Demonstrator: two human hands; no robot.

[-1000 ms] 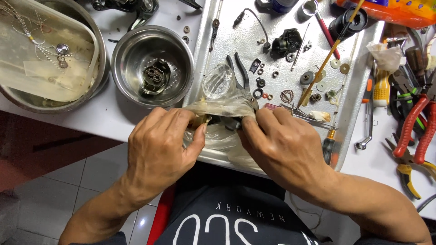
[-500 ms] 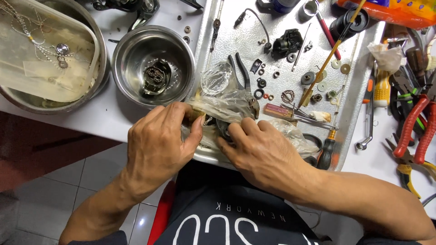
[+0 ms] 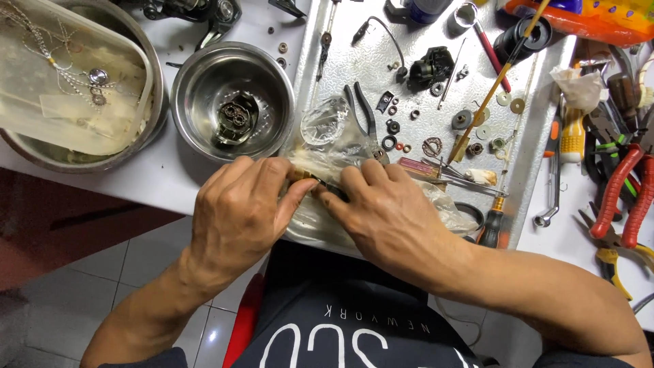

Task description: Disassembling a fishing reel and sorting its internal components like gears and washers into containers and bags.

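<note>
Metal tray (image 3: pixel 409 41) as landmark, strewn with washers, small parts and tools. Left of the tray, a large steel basin (image 3: pixel 146 140), then a smaller steel bowl (image 3: pixel 204 82) with a dark mechanism inside. Right of the tray, red-handled pliers (image 3: pixel 623 194). At the tray's near edge, clear plastic bag (image 3: pixel 327 133), with left hand (image 3: pixel 238 211) and right hand (image 3: pixel 392 211) pinching a small brass-and-black part (image 3: pixel 315 184) between fingertips.

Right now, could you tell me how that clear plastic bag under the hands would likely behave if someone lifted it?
The clear plastic bag looks thin and crumpled, so it would probably flop and weigh little. Its glossy film may be slippery. Lying on the metal tray, it would likely slide rather than roll.
</note>
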